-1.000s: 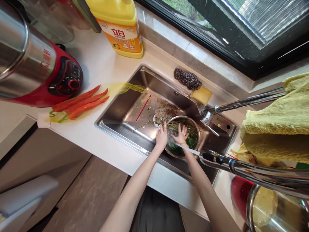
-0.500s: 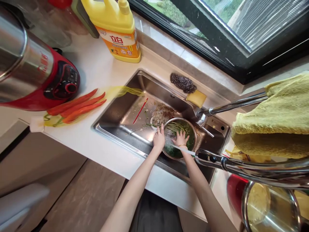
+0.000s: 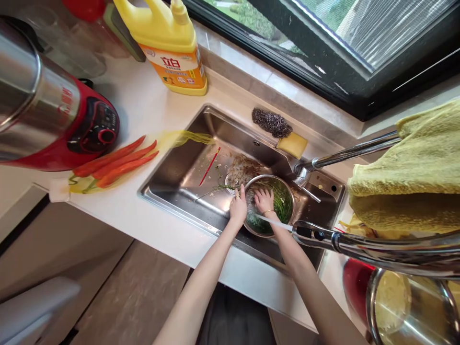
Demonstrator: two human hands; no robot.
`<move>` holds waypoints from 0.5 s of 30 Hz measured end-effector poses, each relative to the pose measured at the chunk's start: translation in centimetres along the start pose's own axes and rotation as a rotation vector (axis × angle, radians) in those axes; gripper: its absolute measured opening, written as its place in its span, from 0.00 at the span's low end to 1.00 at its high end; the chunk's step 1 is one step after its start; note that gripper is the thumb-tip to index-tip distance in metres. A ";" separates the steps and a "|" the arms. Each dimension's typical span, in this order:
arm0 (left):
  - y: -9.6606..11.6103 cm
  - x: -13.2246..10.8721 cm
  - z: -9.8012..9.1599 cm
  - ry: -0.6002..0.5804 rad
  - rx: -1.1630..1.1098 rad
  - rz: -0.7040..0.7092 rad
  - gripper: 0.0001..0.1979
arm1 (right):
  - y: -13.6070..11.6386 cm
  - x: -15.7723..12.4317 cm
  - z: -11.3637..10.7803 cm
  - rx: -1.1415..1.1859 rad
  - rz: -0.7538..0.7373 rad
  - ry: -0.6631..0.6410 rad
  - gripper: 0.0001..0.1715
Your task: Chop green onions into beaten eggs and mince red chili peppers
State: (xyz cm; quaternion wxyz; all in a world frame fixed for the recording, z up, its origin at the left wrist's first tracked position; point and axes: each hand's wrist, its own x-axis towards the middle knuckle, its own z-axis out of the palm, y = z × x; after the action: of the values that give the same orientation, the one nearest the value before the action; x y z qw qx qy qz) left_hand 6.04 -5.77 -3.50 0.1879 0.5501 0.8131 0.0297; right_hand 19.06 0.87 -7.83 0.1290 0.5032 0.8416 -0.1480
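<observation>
A round metal basin stands in the right half of the sink, holding water and long-stemmed leafy greens. My left hand grips the basin's left rim, fingers closed on the edge. Inside the basin, my right hand is curled over the greens, with its fingertips partly hidden among the stems. Water runs from the faucet spout in a thin stream, passing over my right wrist into the basin.
Peelings and a red strip lie in the sink. Red peppers and a red appliance stand left. Behind are a yellow detergent bottle, steel scrubber and sponge. A towel hangs right.
My right hand has shifted slightly left and away from me within the basin, its spread fingers now drawn closer together over the greens. My left hand stays on the rim.
</observation>
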 end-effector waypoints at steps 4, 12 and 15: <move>0.1 0.0 -0.2 -0.009 -0.010 -0.001 0.33 | 0.4 0.6 -1.5 0.072 0.046 0.066 0.24; -0.1 0.1 -0.1 -0.033 -0.034 -0.007 0.35 | -0.1 -0.4 -4.0 0.465 0.140 0.155 0.20; -0.2 0.0 -0.5 -0.052 -0.068 0.013 0.36 | 1.1 -2.7 -5.3 0.585 0.186 0.217 0.19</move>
State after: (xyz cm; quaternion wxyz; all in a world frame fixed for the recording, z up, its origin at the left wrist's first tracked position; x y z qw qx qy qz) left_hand 5.68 -5.74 -3.14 0.2272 0.5493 0.8029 0.0442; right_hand 20.89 1.16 -2.06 -0.0985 0.6066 0.7226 -0.3165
